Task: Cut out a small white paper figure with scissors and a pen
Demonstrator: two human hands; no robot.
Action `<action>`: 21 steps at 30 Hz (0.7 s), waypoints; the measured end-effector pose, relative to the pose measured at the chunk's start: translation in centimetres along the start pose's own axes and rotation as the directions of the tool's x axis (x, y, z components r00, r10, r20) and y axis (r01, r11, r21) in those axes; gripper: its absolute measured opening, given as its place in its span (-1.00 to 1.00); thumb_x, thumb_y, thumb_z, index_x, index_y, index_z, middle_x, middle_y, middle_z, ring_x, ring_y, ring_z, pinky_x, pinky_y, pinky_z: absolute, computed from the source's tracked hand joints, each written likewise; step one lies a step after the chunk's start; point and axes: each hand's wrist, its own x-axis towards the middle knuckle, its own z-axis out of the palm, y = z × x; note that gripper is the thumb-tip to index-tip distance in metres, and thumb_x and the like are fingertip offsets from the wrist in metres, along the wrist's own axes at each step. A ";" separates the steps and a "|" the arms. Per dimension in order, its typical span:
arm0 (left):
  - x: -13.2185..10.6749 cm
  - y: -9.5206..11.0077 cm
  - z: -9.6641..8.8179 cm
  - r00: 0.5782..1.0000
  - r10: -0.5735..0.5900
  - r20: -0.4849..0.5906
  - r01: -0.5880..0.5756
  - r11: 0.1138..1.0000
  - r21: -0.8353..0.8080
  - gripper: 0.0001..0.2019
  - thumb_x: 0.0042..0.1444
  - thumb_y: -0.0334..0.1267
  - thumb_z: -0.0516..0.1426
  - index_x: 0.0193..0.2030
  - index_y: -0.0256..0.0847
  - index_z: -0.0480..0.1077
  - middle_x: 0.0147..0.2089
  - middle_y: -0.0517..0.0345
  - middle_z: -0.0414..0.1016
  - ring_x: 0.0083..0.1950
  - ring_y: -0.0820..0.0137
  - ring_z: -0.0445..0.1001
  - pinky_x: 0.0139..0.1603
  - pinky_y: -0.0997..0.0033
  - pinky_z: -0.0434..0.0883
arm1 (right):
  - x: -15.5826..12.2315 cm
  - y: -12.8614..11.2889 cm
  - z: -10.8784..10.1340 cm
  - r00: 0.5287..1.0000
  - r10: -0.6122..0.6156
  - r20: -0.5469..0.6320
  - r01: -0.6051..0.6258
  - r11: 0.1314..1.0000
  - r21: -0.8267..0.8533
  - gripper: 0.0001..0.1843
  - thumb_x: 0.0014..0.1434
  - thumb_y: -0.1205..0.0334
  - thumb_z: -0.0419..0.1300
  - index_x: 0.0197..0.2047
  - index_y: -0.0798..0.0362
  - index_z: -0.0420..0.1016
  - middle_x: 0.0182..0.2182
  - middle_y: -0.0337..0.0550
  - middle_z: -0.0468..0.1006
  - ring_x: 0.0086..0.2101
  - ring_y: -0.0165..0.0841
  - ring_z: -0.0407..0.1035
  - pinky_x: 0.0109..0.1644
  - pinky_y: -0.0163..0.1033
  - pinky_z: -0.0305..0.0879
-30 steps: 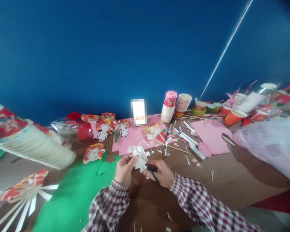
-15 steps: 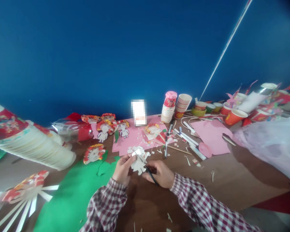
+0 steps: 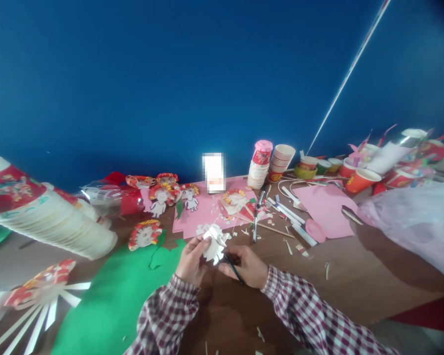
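Observation:
My left hand (image 3: 191, 261) pinches a small white paper cut-out (image 3: 213, 245) above the brown table (image 3: 355, 281). My right hand (image 3: 247, 266) is closed round a thin black pen (image 3: 232, 266), whose tip meets the cut-out's right side. Both sleeves are red and white check. A green paper sheet (image 3: 114, 301) lies just left of my left hand. A pink sheet (image 3: 203, 212) with paper figures lies just beyond the cut-out.
A long stack of paper cups (image 3: 48, 217) lies on its side at the left. Upright cup stacks (image 3: 268, 165) stand at the back by the blue wall. Pens, sticks and paper scraps (image 3: 281, 219) are scattered right of centre, beside another pink sheet (image 3: 327, 204). A clear plastic bag (image 3: 414, 222) fills the right.
The cut-out has turned slightly between my fingers, and the pen has shifted a little against it. Both hands stay in about the same place.

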 end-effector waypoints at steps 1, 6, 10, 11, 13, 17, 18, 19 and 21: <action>0.0 0.0 0.1 1.000 0.008 -0.002 -0.008 1.000 0.007 -0.79 -0.21 -0.28 0.31 -0.45 -0.24 0.37 -0.55 0.23 0.42 -0.58 0.53 0.36 -0.60 0.56 0.32 | 0.0 0.0 0.0 1.000 -0.002 0.003 0.002 1.000 0.014 -0.72 0.00 0.17 0.27 -0.26 0.19 0.48 -0.52 -0.28 0.33 -0.51 -0.51 0.14 -0.43 -0.39 0.11; -0.1 0.0 0.3 0.998 0.061 0.002 -0.061 0.996 0.072 -0.76 -0.22 -0.26 0.32 -0.46 -0.26 0.34 -0.60 0.26 0.39 -0.64 0.56 0.30 -0.67 0.59 0.24 | 0.1 0.4 -0.1 1.000 -0.017 0.021 0.016 0.998 0.055 -0.73 -0.01 0.17 0.29 -0.27 0.17 0.48 -0.50 -0.27 0.36 -0.48 -0.49 0.18 -0.39 -0.39 0.15; 0.2 -0.2 0.0 0.991 0.126 0.038 -0.129 0.987 0.093 -0.76 -0.16 -0.24 0.29 -0.44 -0.28 0.32 -0.60 0.27 0.39 -0.64 0.58 0.28 -0.65 0.60 0.23 | 0.1 0.3 -0.1 0.999 0.007 0.032 -0.009 0.998 0.061 -0.77 -0.03 0.17 0.30 -0.37 0.17 0.45 -0.54 -0.30 0.30 -0.52 -0.52 0.13 -0.46 -0.42 0.10; 0.2 -0.3 -0.1 0.990 0.130 0.044 -0.134 0.987 0.092 -0.77 -0.15 -0.24 0.28 -0.43 -0.28 0.32 -0.59 0.27 0.39 -0.64 0.58 0.29 -0.64 0.59 0.24 | 0.1 0.3 -0.1 0.999 0.009 0.032 -0.011 0.998 0.067 -0.78 -0.03 0.18 0.30 -0.39 0.16 0.44 -0.54 -0.31 0.29 -0.53 -0.53 0.12 -0.47 -0.43 0.09; 0.2 -0.4 -0.2 0.991 0.120 0.054 -0.124 0.988 0.092 -0.77 -0.14 -0.25 0.28 -0.41 -0.28 0.32 -0.57 0.25 0.41 -0.62 0.56 0.31 -0.62 0.58 0.26 | 0.1 0.3 -0.1 1.000 0.012 0.024 -0.014 0.997 0.080 -0.79 -0.03 0.19 0.31 -0.41 0.16 0.42 -0.55 -0.32 0.28 -0.53 -0.53 0.13 -0.48 -0.44 0.08; -0.1 -0.4 0.0 0.994 0.093 0.060 -0.098 0.991 0.095 -0.73 -0.16 -0.25 0.28 -0.35 -0.30 0.33 -0.53 0.21 0.45 -0.59 0.53 0.36 -0.60 0.57 0.28 | 0.1 0.5 -0.1 1.000 0.016 0.012 -0.017 0.995 0.097 -0.78 -0.02 0.20 0.30 -0.41 0.16 0.40 -0.54 -0.31 0.30 -0.52 -0.53 0.16 -0.47 -0.44 0.09; -0.1 -0.4 0.1 0.995 0.092 0.050 -0.096 0.991 0.095 -0.72 -0.18 -0.25 0.29 -0.34 -0.30 0.34 -0.53 0.20 0.45 -0.59 0.53 0.36 -0.61 0.57 0.28 | 0.2 0.5 -0.1 1.000 0.017 0.012 -0.018 0.996 0.088 -0.78 -0.02 0.19 0.30 -0.40 0.16 0.40 -0.54 -0.31 0.30 -0.52 -0.53 0.16 -0.47 -0.44 0.09; -0.2 -0.3 0.2 0.995 0.092 0.037 -0.095 0.991 0.094 -0.71 -0.20 -0.26 0.30 -0.35 -0.30 0.34 -0.53 0.20 0.45 -0.59 0.53 0.36 -0.61 0.57 0.28 | 0.2 0.6 -0.1 1.000 0.021 0.012 -0.022 0.997 0.073 -0.77 -0.02 0.19 0.30 -0.40 0.16 0.40 -0.54 -0.31 0.30 -0.53 -0.53 0.15 -0.48 -0.44 0.09; -0.3 0.0 0.3 0.996 0.088 0.004 -0.088 0.993 0.085 -0.70 -0.23 -0.26 0.31 -0.36 -0.29 0.34 -0.54 0.21 0.45 -0.61 0.54 0.35 -0.63 0.58 0.27 | 0.2 0.6 -0.2 1.000 0.027 0.011 -0.027 0.999 0.034 -0.76 -0.03 0.18 0.31 -0.38 0.17 0.40 -0.55 -0.32 0.30 -0.54 -0.53 0.15 -0.48 -0.43 0.09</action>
